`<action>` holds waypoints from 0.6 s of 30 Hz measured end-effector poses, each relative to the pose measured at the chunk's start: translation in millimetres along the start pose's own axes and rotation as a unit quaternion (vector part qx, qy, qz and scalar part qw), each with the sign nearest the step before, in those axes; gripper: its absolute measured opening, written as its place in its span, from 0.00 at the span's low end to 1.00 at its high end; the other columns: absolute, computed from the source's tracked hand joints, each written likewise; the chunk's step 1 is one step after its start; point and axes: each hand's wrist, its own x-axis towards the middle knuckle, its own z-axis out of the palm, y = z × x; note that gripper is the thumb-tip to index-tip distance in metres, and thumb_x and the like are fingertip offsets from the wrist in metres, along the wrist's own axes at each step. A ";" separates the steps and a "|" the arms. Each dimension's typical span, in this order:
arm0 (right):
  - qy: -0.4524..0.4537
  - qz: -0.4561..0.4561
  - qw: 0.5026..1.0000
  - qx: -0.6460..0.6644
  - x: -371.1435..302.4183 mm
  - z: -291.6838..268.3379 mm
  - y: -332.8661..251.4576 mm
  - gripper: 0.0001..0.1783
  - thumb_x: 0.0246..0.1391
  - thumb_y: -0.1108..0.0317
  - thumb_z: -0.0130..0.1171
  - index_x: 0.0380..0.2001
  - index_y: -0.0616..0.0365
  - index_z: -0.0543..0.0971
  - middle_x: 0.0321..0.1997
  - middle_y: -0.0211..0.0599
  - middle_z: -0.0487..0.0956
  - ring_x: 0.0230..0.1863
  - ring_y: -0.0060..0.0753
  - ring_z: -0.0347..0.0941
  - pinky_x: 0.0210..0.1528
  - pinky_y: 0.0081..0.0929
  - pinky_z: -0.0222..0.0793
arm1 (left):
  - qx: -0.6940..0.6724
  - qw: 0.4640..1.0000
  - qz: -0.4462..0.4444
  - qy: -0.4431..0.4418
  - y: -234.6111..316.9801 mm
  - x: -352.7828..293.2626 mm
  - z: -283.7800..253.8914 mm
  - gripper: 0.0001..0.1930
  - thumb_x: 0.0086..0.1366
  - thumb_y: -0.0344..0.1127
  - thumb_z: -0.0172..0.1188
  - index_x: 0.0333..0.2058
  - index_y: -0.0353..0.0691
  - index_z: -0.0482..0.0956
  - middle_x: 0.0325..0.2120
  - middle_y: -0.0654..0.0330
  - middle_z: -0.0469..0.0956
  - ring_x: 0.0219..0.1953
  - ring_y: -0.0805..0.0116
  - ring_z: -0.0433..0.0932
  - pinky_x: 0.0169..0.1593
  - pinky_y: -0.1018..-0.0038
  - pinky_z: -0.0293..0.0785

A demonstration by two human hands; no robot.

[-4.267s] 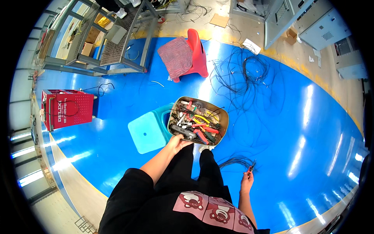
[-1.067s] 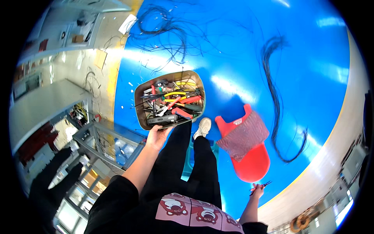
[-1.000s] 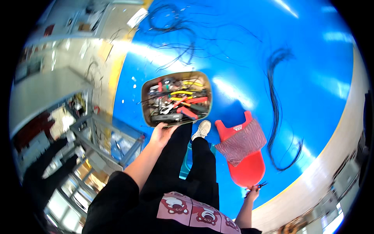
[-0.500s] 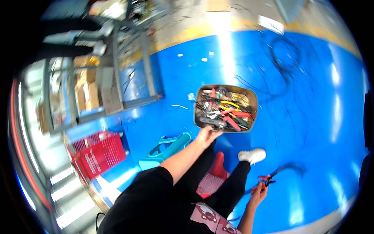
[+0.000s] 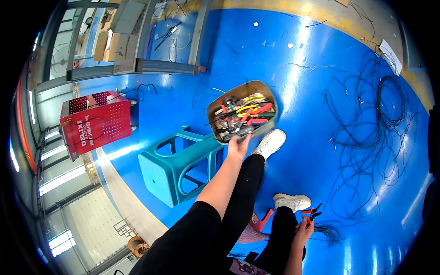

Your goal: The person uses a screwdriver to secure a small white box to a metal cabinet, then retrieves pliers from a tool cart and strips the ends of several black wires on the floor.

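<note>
The record covers one fisheye head view, taken by the left camera of a side-by-side pair. The lens sits above the person and faces steeply down at the blue floor (image 5: pixel 305 146), its round field bounded by a black rim. Nearest are the black sleeve (image 5: pixel 183 240) and left forearm (image 5: pixel 220 188), entering from below. The left hand (image 5: pixel 239 145), tool box (image 5: pixel 257 85) and right hand (image 5: pixel 303 229) lie at middle range. The red cart (image 5: pixel 103 130) and metal frame (image 5: pixel 165 67) are farther, upper left. The wall (image 5: pixel 98 220) leans sideways near the left rim.
</note>
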 end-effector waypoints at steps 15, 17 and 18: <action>0.000 0.055 0.997 0.055 64.9 31.0 -7.6 0.11 0.65 0.63 0.49 0.37 0.59 0.75 0.16 0.21 0.64 0.16 0.12 0.56 0.18 0.14 0.47 | 0.406 0.904 0.110 0.077 25.4 34.6 -7.4 0.24 0.61 0.29 0.43 0.55 0.20 0.57 0.54 0.38 0.66 0.56 0.44 0.69 0.57 0.57 0.73; 0.021 0.052 0.993 0.108 66.2 24.2 -11.5 0.12 0.65 0.62 0.49 0.37 0.60 0.75 0.16 0.22 0.64 0.16 0.12 0.54 0.18 0.15 0.46 | 0.655 0.745 0.116 -0.043 -33.4 -3.6 25.5 0.22 0.62 0.31 0.48 0.53 0.28 0.63 0.51 0.45 0.70 0.52 0.51 0.73 0.53 0.63 0.73; 0.025 0.049 0.990 0.131 68.6 19.1 -15.9 0.12 0.65 0.62 0.49 0.37 0.60 0.75 0.16 0.22 0.64 0.16 0.12 0.54 0.18 0.15 0.45 | 0.762 0.618 0.110 -0.161 -64.0 -24.1 32.4 0.21 0.61 0.32 0.50 0.53 0.33 0.66 0.49 0.48 0.71 0.50 0.54 0.74 0.51 0.66 0.73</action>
